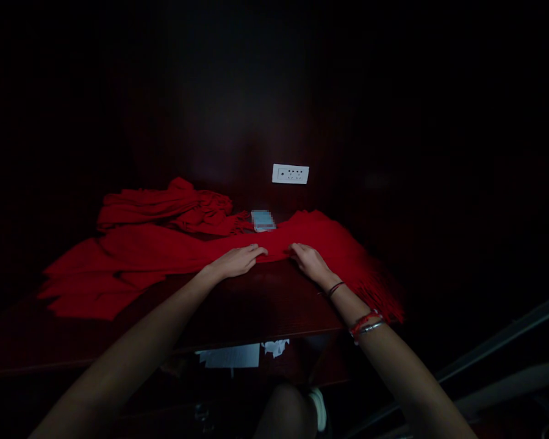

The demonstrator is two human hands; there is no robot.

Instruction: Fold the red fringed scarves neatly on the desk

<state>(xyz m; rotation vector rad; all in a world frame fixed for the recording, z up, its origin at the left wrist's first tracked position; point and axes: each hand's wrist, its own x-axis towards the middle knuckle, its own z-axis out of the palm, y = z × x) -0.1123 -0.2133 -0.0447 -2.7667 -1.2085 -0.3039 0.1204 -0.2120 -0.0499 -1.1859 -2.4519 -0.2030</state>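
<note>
A long red scarf point(155, 250) lies spread across a dark wooden table point(256, 305), its fringed end point(375, 286) hanging over the right edge. My left hand point(235, 261) rests on the scarf's near edge, fingers curled onto the cloth. My right hand point(308, 261) presses on the same edge a little to the right, fingers bent over the fabric. Red and dark bands circle my right wrist point(363, 323). Both hands seem to pinch the cloth, but the dim light hides the grip.
A bundle of more red fabric point(165, 207) is heaped at the back left. A small pale box point(262, 221) sits behind the scarf. A white wall socket point(290, 174) is on the dark back panel. Papers point(231, 355) lie below the table's front edge.
</note>
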